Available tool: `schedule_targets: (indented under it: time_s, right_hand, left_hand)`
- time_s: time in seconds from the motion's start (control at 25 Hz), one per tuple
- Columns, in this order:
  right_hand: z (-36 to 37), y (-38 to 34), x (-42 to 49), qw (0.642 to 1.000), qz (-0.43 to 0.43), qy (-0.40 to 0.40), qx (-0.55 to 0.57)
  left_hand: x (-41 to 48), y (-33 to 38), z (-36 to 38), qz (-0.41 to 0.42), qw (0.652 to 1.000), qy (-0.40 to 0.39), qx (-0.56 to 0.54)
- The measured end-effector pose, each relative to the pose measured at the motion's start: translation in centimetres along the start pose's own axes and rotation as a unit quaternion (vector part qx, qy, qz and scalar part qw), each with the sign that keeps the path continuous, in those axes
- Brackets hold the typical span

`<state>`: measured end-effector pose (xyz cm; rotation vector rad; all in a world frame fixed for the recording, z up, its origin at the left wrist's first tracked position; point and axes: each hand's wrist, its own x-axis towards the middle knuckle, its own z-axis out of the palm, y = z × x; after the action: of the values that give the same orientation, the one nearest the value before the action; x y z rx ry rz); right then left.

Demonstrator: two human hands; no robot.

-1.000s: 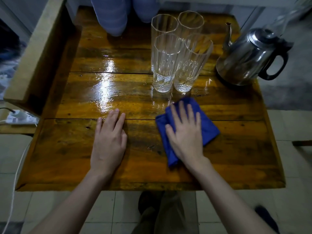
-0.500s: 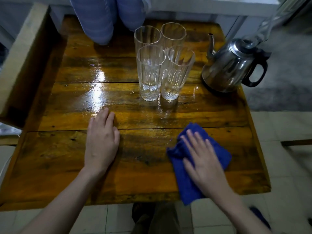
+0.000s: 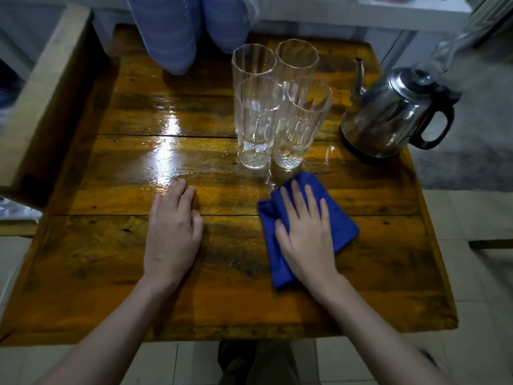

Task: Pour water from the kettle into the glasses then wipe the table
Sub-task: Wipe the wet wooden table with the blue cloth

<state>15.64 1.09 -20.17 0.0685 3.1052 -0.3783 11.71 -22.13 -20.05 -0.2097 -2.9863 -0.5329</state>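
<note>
Pressing down flat, the right hand has the blue cloth pinned to the bench, fingers straight and spread, with nothing curled round the fabric. The left hand lies palm-down on bare wood beside it, stretched out too and holding nothing. Look where that cloth sits: its far corner is just short of the four tall glasses, which stand bunched together and touching on the far half, with water showing in the nearer pair at least. That's the danger. One push forward and cloth or fingertips catch a base. These are tall and narrow, so one tipping likely takes its neighbours, and water runs over the very wood being wiped. With only a flat palm on it, the cloth could also skid out from under the hand on a slick patch. The sheen left of the glasses may be water or just varnish, hard to say in this light. And the kettle stands at the far right corner, close to the edge with its handle out over the side: a wide sweep right could shove it off.
</note>
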Motion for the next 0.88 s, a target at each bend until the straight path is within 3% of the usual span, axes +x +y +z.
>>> schedule_targets:
  time_s: [0.16, 0.24, 0.32, 0.44, 0.88]
  right_hand:
    - [0.3, -3.3, -6.3, 0.99, -0.129, -0.058, -0.007]
    - [0.8, -5.1, -7.2, 0.969, -0.23, -0.088, -0.025]
    - [1.2, -6.9, -6.0, 0.959, -0.267, -0.095, -0.023]
    - [2.0, -9.7, -2.1, 0.968, -0.233, -0.091, -0.002]
    - [3.6, -14.9, 10.7, 0.995, -0.08, -0.061, -0.013]
  left_hand:
    - [-0.3, -1.4, -1.4, 0.008, 0.997, -0.02, -0.07]
    - [0.0, -4.1, -2.5, 0.037, 0.999, -0.026, -0.027]
    - [0.7, -7.5, -3.6, 0.013, 1.0, -0.019, 0.021]
    - [1.6, -11.0, -4.3, -0.044, 0.997, -0.034, 0.06]
    - [1.7, -11.3, -3.9, -0.066, 0.996, -0.044, 0.052]
